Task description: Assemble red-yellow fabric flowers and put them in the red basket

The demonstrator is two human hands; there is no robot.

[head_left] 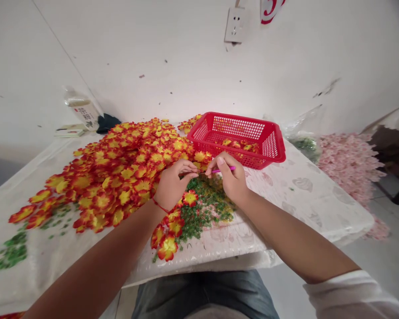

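Your right hand (226, 178) pinches a thin magenta stick (223, 169), its tip reaching toward your left hand (173, 185). Your left fingers (189, 167) curl just beside that tip, but you can't tell whether they grip anything. The hands sit close but apart, above a scatter of green bits (202, 212) on the white plastic sheet (319, 208) covering the table. A big heap of red-and-yellow artificial flowers (119, 173) crowds your left, a red plastic basket (252, 122) stands just past your right hand, and pink blossoms (349, 164) pile beyond the table's right edge.
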